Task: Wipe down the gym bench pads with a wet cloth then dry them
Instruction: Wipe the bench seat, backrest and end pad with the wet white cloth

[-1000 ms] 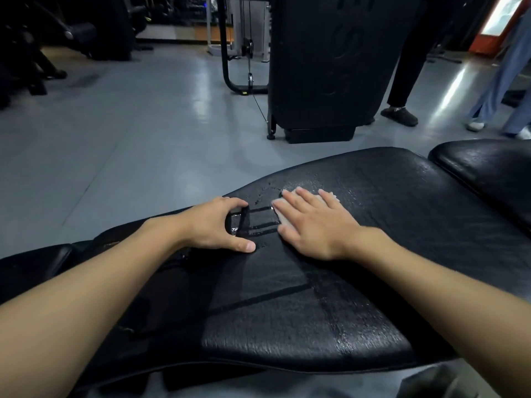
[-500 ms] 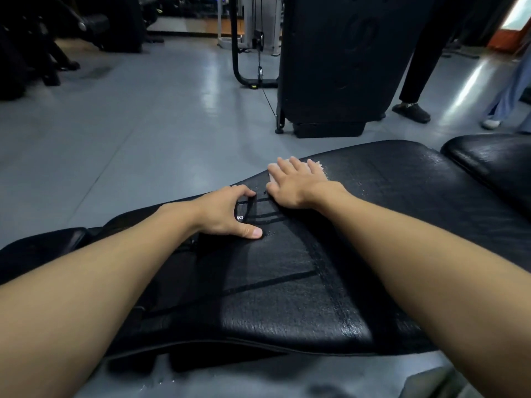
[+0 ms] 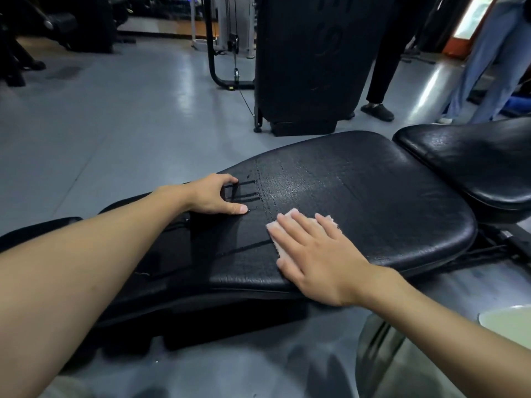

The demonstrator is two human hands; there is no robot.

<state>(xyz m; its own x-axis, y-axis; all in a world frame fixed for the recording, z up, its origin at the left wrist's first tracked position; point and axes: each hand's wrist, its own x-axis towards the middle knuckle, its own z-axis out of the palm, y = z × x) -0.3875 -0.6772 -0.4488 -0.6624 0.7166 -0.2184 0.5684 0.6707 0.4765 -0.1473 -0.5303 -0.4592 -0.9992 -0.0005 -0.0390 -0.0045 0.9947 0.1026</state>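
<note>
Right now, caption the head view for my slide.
Right hand presses a pink cloth on the black bench pad; left hand holds its far edge.

The bench pad [image 3: 359,196] is black grained leatherette, probably vinyl, semi-gloss with a wet sheen toward its far edge. The cloth [image 3: 279,249] looks pale, fluffy terry. The grey floor [image 3: 129,116] is smooth and glossy.

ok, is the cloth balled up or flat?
Flat: the cloth lies pressed on the bench pad under the right hand, fingers straight. Whether it is folded double, cannot tell.
</note>
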